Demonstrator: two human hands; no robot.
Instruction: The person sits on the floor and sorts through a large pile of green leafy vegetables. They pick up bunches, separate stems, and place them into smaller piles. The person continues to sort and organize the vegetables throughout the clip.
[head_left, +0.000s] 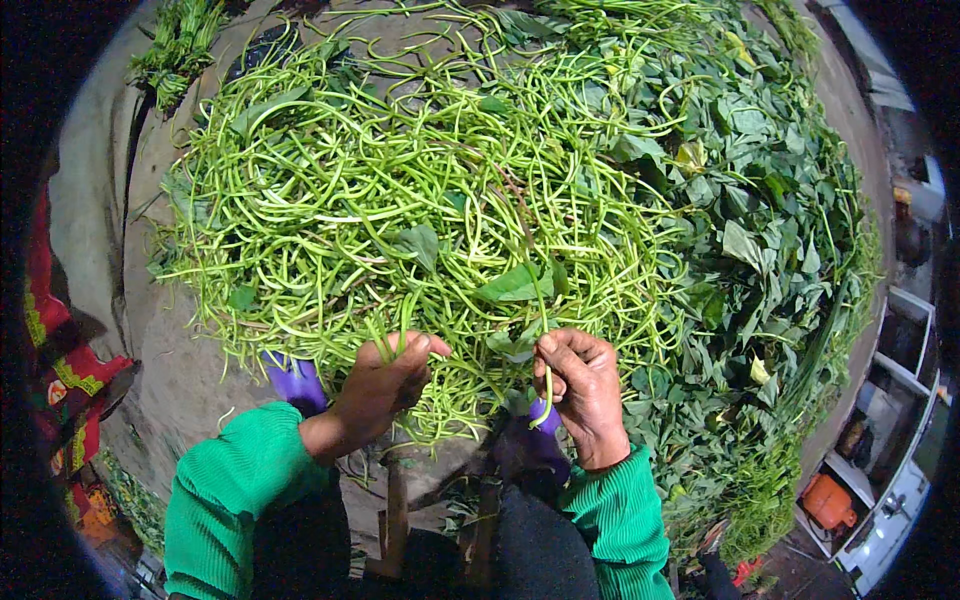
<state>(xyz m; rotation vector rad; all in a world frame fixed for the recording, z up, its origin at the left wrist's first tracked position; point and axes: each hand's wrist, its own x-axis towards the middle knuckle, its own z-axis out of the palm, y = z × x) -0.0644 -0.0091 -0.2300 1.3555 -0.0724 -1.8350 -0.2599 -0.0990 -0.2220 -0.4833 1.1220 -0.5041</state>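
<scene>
My left hand (386, 382) is closed around a few short green stems (401, 322) that stick up past the thumb. Between the thumb and fingers of my right hand (581, 382) is one long green stem (541, 300), its lower end curling below the fingers. A green leaf (517, 283) shows near its upper part; whether it belongs to that stem I cannot tell. Both hands are over the near edge of a wide heap of pale green stems (360, 180). A loose leaf (418, 244) lies on the heap.
Heaped dark green leaves (750, 285) spread along the right. A bundle of greens (176, 52) lies at the upper left, on grey sheeting (169, 360). Red printed cloth (75, 390) hangs at the left edge. An orange container (829, 501) sits in a white-framed structure (911, 330) at the right.
</scene>
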